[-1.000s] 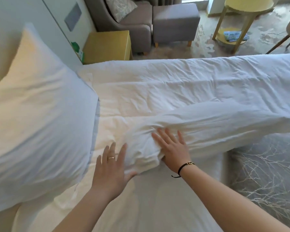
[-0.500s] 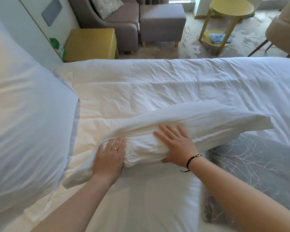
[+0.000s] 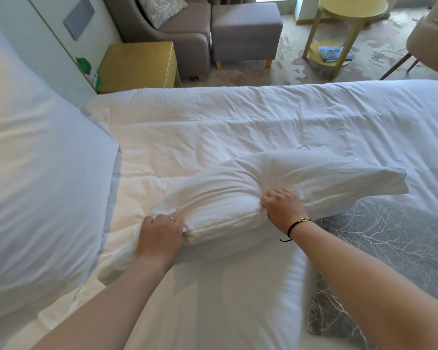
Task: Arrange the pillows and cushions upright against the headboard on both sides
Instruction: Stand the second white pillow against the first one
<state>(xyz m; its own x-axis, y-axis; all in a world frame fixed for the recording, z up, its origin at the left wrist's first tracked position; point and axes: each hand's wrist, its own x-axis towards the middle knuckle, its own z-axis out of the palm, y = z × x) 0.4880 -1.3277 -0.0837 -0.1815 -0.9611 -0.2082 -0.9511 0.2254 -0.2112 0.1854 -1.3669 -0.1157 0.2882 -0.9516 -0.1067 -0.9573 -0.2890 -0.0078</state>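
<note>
The bed (image 3: 276, 122) fills most of what I see, its white duvet rumpled, and I take it as my landmark. At its head end, on my left, a big white pillow (image 3: 41, 173) already stands propped up; I judge it leans on the headboard, though the board itself is hidden behind it. Lying across the middle of the bed, flat on the duvet, is the second white pillow (image 3: 288, 183), the one I am working on. Just beside it, at the near edge of the bed on my right, a grey cushion (image 3: 390, 238) with a pale branch pattern peeks out from under its far corner.

My left hand (image 3: 159, 238) has its fingers curled into the pillow's near left end, bunching the case. My right hand (image 3: 282, 208) grips a fold of cloth at the middle of the near edge, knuckles up, the fabric gathered tight under it.

The pillow looks soft and light, and it dents deeply where I squeeze, so it will sag if I lift it by cloth alone. I reckon the better hold is on the filling at both ends, so it comes up as one piece and stands against the head of the bed.
</note>
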